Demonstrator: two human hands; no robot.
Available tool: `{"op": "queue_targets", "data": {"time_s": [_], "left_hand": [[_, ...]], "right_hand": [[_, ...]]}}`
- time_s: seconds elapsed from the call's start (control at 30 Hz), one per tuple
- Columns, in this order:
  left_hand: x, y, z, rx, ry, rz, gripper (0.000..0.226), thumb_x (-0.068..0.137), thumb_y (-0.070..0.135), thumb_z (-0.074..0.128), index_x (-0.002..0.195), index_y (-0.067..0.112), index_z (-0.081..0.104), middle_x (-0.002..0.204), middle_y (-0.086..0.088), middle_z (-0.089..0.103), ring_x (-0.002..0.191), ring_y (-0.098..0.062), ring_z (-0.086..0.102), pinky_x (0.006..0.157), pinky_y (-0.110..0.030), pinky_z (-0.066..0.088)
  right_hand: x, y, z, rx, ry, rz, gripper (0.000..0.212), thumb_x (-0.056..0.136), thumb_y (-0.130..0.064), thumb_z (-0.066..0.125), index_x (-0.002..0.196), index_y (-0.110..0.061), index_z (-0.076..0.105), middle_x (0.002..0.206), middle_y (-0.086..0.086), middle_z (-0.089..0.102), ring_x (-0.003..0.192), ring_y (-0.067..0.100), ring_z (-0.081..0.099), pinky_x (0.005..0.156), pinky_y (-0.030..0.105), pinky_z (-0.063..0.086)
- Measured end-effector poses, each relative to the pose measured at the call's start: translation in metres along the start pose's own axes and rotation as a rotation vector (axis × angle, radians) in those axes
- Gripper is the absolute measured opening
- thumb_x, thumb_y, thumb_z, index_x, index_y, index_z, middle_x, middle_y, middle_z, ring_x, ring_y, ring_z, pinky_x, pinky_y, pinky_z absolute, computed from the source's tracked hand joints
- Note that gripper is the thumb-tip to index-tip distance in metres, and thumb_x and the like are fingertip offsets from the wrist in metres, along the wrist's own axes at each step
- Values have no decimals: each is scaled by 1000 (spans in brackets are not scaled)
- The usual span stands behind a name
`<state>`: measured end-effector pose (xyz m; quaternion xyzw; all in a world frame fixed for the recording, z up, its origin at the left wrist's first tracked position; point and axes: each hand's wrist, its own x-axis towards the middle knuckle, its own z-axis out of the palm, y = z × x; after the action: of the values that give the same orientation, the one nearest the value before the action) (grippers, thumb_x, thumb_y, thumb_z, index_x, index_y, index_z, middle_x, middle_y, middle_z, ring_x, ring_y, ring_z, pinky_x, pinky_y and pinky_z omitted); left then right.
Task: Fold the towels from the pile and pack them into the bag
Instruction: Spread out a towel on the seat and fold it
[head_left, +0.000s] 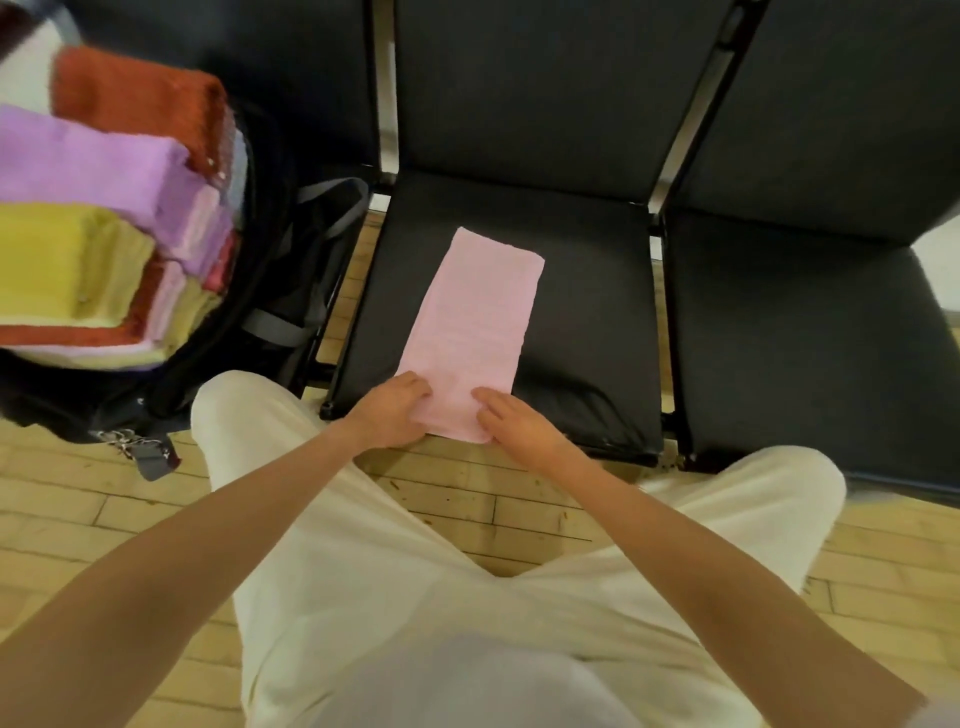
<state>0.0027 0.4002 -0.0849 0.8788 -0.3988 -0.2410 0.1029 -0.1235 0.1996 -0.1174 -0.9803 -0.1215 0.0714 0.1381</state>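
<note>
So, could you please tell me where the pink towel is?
In the head view, the pink towel lies on the middle black chair seat, both hands at its near end.

Cream trousers (415, 597), bare forearms

Black chairs (587, 291) in a row on wood floor (498, 499); white trousers (415, 597) in front.
</note>
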Motion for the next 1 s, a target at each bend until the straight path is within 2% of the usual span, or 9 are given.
{"op": "queue_targets", "data": {"time_s": [0.1, 0.23, 0.3, 0.37, 0.43, 0.57, 0.7, 0.87, 1.0], "left_hand": [[-1, 3, 8, 124, 58, 62, 63, 73, 42, 74, 117, 5, 50, 116, -11, 48, 105, -29, 50, 86, -41, 48], [2, 14, 6, 291, 92, 26, 62, 74, 52, 69, 113, 9, 47, 111, -8, 46, 101, -26, 47, 79, -37, 47], [4, 17, 1, 299, 126, 35, 40, 84, 34, 64, 111, 8, 49, 109, -10, 49, 99, -27, 50, 77, -38, 47], [7, 17, -6, 206, 144, 55, 13, 88, 12, 54, 99, 6, 51, 98, -11, 54, 90, -30, 55, 70, -39, 45], [9, 18, -15, 14, 95, 39, 2, 90, 8, 50, 89, 9, 48, 84, -8, 54, 80, -31, 58, 63, -35, 41], [13, 20, -33, -336, -1, -16, 15, 92, 16, 53, 91, 2, 59, 83, -11, 60, 79, -25, 59, 66, -31, 42], [26, 25, -36, -665, 96, -171, 17, 92, 14, 56, 94, -2, 61, 89, -10, 59, 84, -21, 57, 75, -35, 47], [56, 30, -35, -772, 222, -395, 23, 91, 9, 54, 112, 1, 55, 111, -14, 58, 102, -28, 58, 87, -42, 53], [68, 30, -26, -697, 192, -495, 34, 90, 8, 55, 123, 5, 47, 120, -14, 54, 107, -29, 55, 83, -37, 51]], "right_hand": [[-2, -7, -7, 42, 65, 86, 35, 87, 0, 58, 122, -1, 54, 134, 17, 53, 120, 33, 52, 96, 44, 49], [-2, -14, -31, 182, 96, 276, 16, 96, -8, 43, 112, -8, 39, 72, 9, 55, 59, 29, 52, 55, 44, 41], [-3, -11, -39, 320, 153, 373, 11, 102, -17, 36, 107, -7, 37, 61, 13, 53, 52, 33, 50, 48, 43, 37], [-6, -7, -44, 408, 215, 423, 12, 103, -19, 34, 103, -7, 38, 59, 11, 52, 49, 32, 50, 45, 39, 34], [-10, -4, -48, 470, 272, 467, 9, 103, -19, 34, 98, -11, 36, 58, 0, 47, 45, 19, 45, 43, 32, 31], [-16, 5, -50, 574, 366, 585, 11, 102, -23, 35, 97, -14, 35, 64, -7, 42, 51, 8, 40, 47, 24, 30], [-5, 13, -52, 557, 411, 693, 15, 102, -26, 33, 103, -12, 36, 70, -3, 47, 56, 12, 45, 48, 26, 34], [18, 23, -53, 511, 353, 802, 25, 103, -25, 34, 112, -2, 40, 74, 2, 50, 58, 18, 47, 49, 31, 36], [28, 26, -54, 483, 225, 835, 26, 102, -20, 36, 117, 2, 38, 94, 16, 59, 79, 33, 59, 60, 38, 42]]}}
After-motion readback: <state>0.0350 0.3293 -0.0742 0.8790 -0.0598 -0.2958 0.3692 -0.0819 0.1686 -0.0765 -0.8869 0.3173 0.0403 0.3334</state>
